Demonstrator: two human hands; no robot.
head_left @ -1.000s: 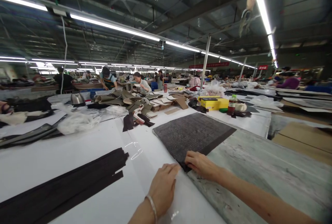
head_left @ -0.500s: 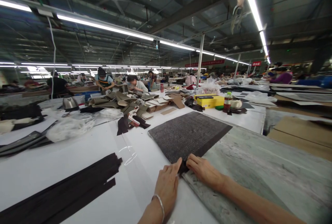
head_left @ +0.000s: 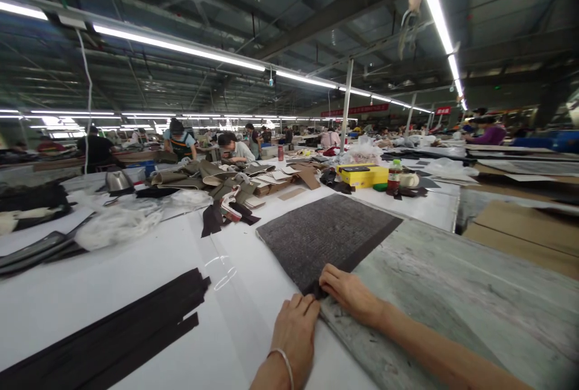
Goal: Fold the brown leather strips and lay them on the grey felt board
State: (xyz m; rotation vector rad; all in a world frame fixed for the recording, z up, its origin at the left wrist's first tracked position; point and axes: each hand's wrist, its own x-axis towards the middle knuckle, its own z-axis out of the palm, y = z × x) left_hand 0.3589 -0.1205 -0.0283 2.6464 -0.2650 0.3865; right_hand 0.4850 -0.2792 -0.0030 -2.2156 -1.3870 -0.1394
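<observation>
A dark grey textured fabric panel [head_left: 325,230] lies ahead of me, with a smoother dark strip [head_left: 366,251] along its right edge. At the panel's near corner, my right hand [head_left: 350,293] is closed, thumb and fingers pinching the strip's end. My left hand [head_left: 294,333], wearing a bracelet, sits just to the left with its fingers bent and pressed together at the same corner. Its fingertips touch the dark material, but what lies under them is hidden. Several dark strips [head_left: 113,330] are laid side by side at the left.
A worn greenish-grey board [head_left: 434,293] lies under my right forearm on the white table [head_left: 181,251]. Farther back are olive pieces [head_left: 212,173], a yellow box [head_left: 362,176], a bottle [head_left: 394,178] and plastic bags [head_left: 120,224]. Brown cardboard [head_left: 525,227] is at right. Co-workers [head_left: 180,140] sit beyond.
My left hand has drawn slightly back toward me, and its extended index finger is now bent in. My right hand has shifted a little left, still pinching at the corner.
</observation>
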